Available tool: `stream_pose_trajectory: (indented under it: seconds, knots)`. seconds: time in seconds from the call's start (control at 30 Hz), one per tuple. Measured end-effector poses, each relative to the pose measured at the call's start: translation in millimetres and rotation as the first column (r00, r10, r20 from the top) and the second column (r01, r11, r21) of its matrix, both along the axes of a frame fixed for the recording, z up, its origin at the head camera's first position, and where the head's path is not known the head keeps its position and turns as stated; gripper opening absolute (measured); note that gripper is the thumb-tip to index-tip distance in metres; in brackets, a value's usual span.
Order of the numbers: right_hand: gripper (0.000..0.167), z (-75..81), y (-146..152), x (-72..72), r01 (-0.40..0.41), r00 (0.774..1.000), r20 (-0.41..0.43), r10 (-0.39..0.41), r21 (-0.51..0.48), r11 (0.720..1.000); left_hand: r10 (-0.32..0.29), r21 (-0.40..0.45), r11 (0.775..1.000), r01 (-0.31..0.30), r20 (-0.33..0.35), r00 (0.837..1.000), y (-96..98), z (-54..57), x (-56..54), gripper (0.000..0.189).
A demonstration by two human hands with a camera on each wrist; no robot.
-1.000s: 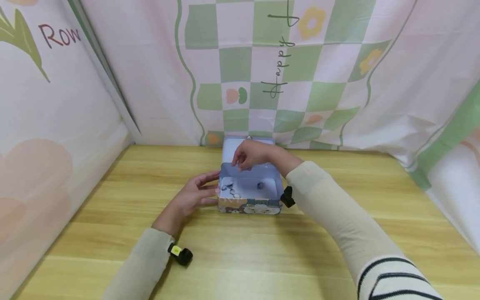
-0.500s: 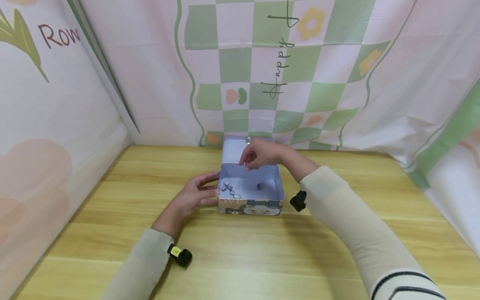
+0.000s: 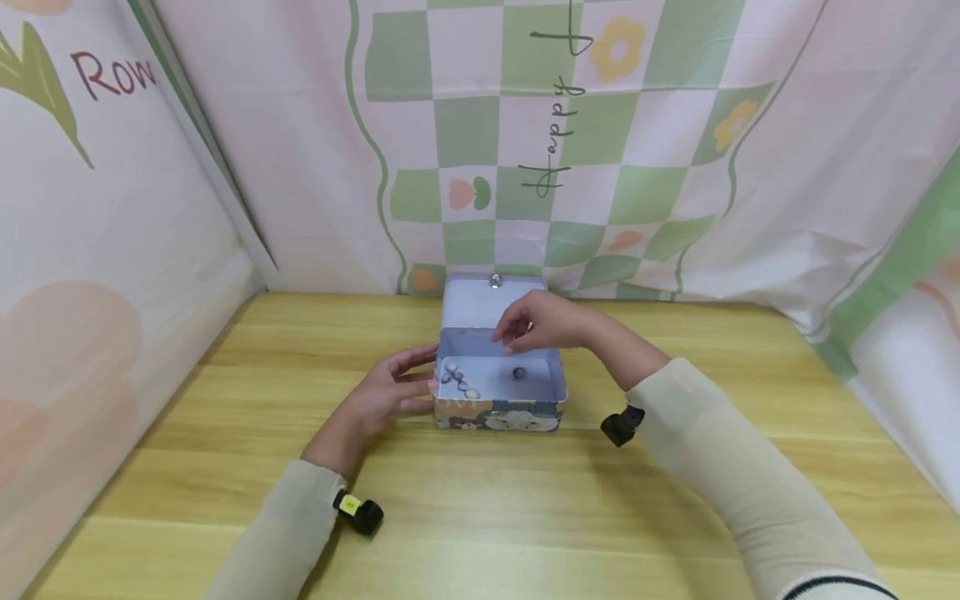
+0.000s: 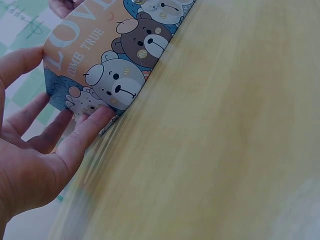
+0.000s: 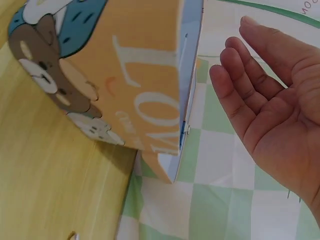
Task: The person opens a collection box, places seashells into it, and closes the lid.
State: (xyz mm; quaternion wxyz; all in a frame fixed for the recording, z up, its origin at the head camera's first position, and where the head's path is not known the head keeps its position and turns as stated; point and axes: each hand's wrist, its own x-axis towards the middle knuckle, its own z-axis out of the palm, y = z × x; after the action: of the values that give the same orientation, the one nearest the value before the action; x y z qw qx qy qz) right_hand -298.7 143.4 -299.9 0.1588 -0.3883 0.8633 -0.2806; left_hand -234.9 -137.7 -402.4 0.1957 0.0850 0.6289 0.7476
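Observation:
A lidded tin box (image 3: 498, 415) with bear pictures and "LOVE" lettering stands on the table, its pale blue lid (image 3: 472, 304) folded back. Inside, several small roundish pieces (image 3: 471, 393) lie in a cluster at the left; one darker round piece (image 3: 519, 373) sits apart, right of the middle. My left hand (image 3: 381, 390) rests extended fingers against the box's left side, and in the left wrist view those fingers (image 4: 95, 122) touch the printed wall. Above the box's back part hovers my right hand (image 3: 553, 321). Its fingers (image 5: 235, 102) are loosely bent, with nothing held between them and the thumb.
The wooden table (image 3: 480, 517) reaches back to a hanging cloth (image 3: 465, 133) with green checks, close behind the lid. Another printed cloth (image 3: 112, 233) walls off the left side. Black wrist cameras hang at the left cuff (image 3: 315, 492) and right cuff (image 3: 667, 387).
My right hand has moved to the right and slightly down over the box, uncovering more of the lid and its clasp. My left hand stays at the box's side.

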Motion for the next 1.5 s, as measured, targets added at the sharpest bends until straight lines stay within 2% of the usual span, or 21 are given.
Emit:
stream_pose_trajectory:
  seconds: [0.53, 0.73, 0.97, 1.13, 1.33, 1.5]
  knots:
    - [0.017, -6.6, 22.4, 17.1, 0.077, 0.996, -0.031, -0.082, -0.13, 0.989, -0.003, 0.0, 1.0, 0.003, 0.002, 1.0, -0.7, 0.6, 0.6, 0.071]
    - [0.017, -10.4, 27.1, 28.9, 0.129, 0.989, -0.051, -0.141, -0.186, 0.974, 0.0, -0.004, 1.0, 0.0, 0.005, 1.0, -1.3, 0.0, 0.5, 0.071]
    - [0.02, -19.8, 35.0, 35.0, 0.131, 0.987, -0.059, -0.152, -0.268, 0.954, -0.005, -0.007, 1.0, 0.005, 0.001, 1.0, -1.8, -0.4, 0.1, 0.072]
    - [0.024, -23.3, 45.1, 41.3, 0.167, 0.98, -0.058, -0.192, -0.294, 0.941, -0.013, 0.001, 1.0, 0.013, 0.002, 1.0, -1.6, 0.3, 0.9, 0.072]
    - [0.027, -26.6, 59.7, 50.8, 0.248, 0.955, -0.073, -0.287, -0.334, 0.91, -0.007, -0.005, 1.0, 0.007, 0.003, 1.0, -1.5, 0.7, 1.3, 0.07]
    - [0.028, -31.5, 70.3, 54.5, 0.302, 0.941, -0.023, -0.338, -0.395, 0.868, -0.01, -0.005, 1.0, 0.01, 0.005, 1.0, -1.3, 0.6, 0.9, 0.07]
